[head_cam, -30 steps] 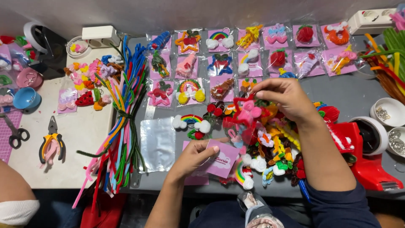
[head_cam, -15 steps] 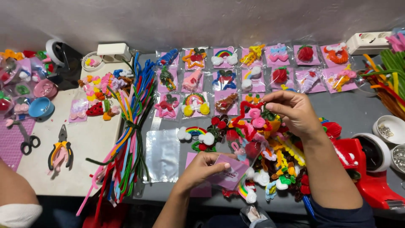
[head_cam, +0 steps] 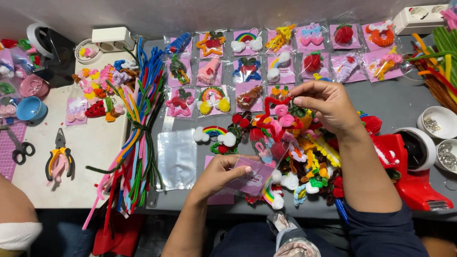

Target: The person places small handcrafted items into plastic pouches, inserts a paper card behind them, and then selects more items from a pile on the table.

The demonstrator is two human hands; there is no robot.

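Note:
My left hand (head_cam: 220, 173) grips a pink backing card in a clear sleeve (head_cam: 256, 176) near the table's front edge. My right hand (head_cam: 326, 105) hovers over a heap of colourful pipe-cleaner charms (head_cam: 295, 147), with its fingers pinched on a red and pink charm (head_cam: 277, 108) at the top of the heap. A loose rainbow charm (head_cam: 214, 134) lies just left of the heap. An empty clear sleeve (head_cam: 177, 159) lies flat left of my left hand.
Rows of bagged charms on pink cards (head_cam: 281, 52) fill the back. A bundle of long pipe cleaners (head_cam: 135, 133) runs down the left. Pliers (head_cam: 59, 159) and scissors (head_cam: 19, 147) lie on a white board. Red tool (head_cam: 414, 181) and small bowls (head_cam: 438, 121) sit right.
My right hand has moved up and back a little over the heap. My left hand stays on the pink card. The camera view has shifted slightly.

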